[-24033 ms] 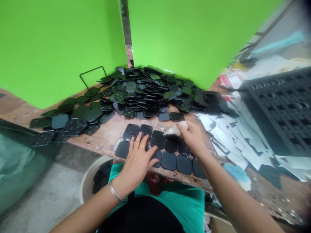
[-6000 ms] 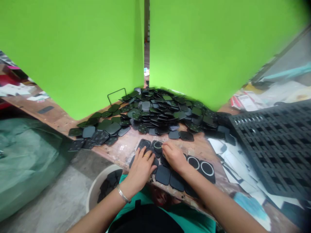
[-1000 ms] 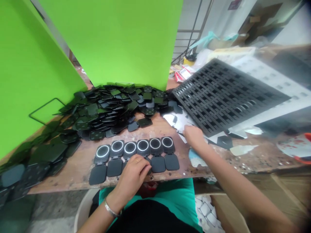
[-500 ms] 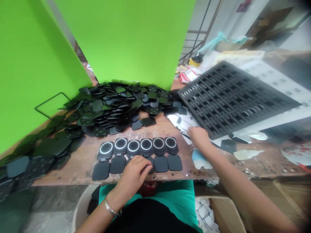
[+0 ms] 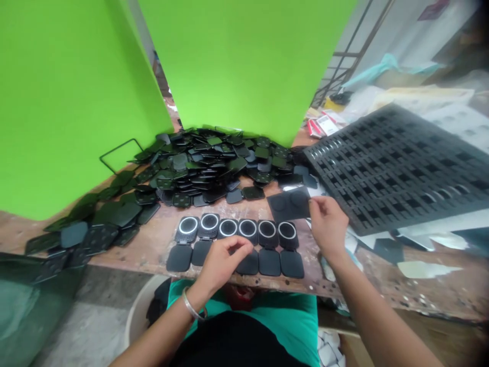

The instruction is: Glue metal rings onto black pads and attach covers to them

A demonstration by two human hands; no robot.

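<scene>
A dark rectangular sheet with round shapes (image 5: pixel 289 204) is pinched at its right edge by my right hand (image 5: pixel 329 224), above the table just beyond the row. Several black hinged pieces with white rings (image 5: pixel 286 232) lie unfolded side by side near the front edge, their plain square flaps (image 5: pixel 292 263) toward me. Over the middle of this row is my left hand (image 5: pixel 225 260), thumb and forefinger brought together; whether anything small is between them cannot be made out. It hides parts of the pieces beneath.
A large heap of black pieces (image 5: pixel 206 168) spreads along the back and left of the table (image 5: pixel 145 250). Green panels (image 5: pixel 244 61) stand behind it. On the right lies a slotted black tray (image 5: pixel 405 168) over white sheets. A white bin (image 5: pixel 133 306) is below.
My right hand has lifted the dark sheet from the white papers and brought it toward the row. My left hand stays over the row, its fingertips raised slightly. The view has shifted left.
</scene>
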